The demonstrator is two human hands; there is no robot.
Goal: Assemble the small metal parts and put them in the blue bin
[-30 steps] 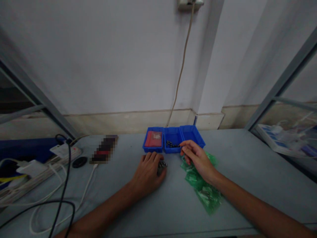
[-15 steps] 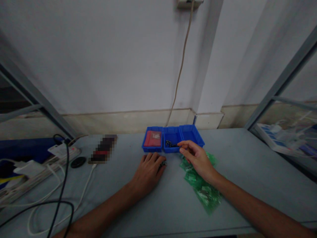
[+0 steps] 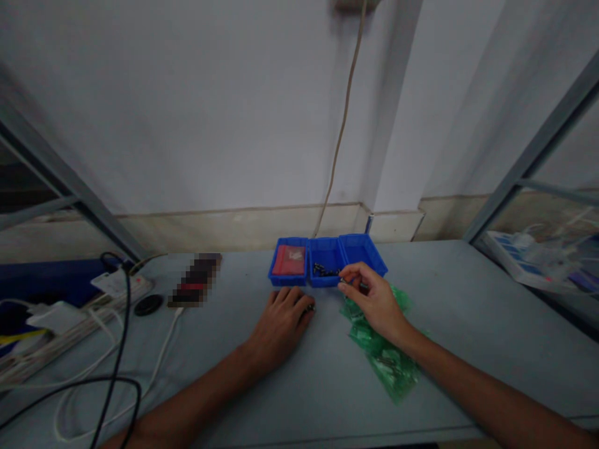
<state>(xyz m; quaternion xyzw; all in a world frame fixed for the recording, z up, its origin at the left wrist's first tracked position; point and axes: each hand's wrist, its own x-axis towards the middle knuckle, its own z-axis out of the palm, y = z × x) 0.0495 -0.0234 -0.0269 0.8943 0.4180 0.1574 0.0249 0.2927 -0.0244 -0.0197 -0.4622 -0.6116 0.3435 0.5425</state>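
My left hand [image 3: 281,318] rests on the table with its fingers curled round a few small shiny metal parts [image 3: 309,307], which look like screws and show between thumb and forefinger. My right hand [image 3: 374,299] is at the front right corner of the middle blue bin [image 3: 326,247], its thumb and forefinger pinching a small dark metal part [image 3: 344,280]. Several similar dark screw-like parts [image 3: 322,270] lie in that bin. Under my right hand and wrist is a green plastic bag [image 3: 393,371] with metal parts inside, partly hidden.
The left blue bin [image 3: 273,279] holds a red-edged plastic bag [image 3: 289,262]. The right blue bin [image 3: 361,249] joins the row. Leftward lie a blurred-out phone [image 3: 196,280], a black round disc [image 3: 148,305], a power strip [image 3: 60,333] and loose cables [image 3: 125,312]. A wall stands behind.
My right fingertips have drawn back slightly to the right from the middle bin, with the small dark part between them. My left hand has stayed in place.
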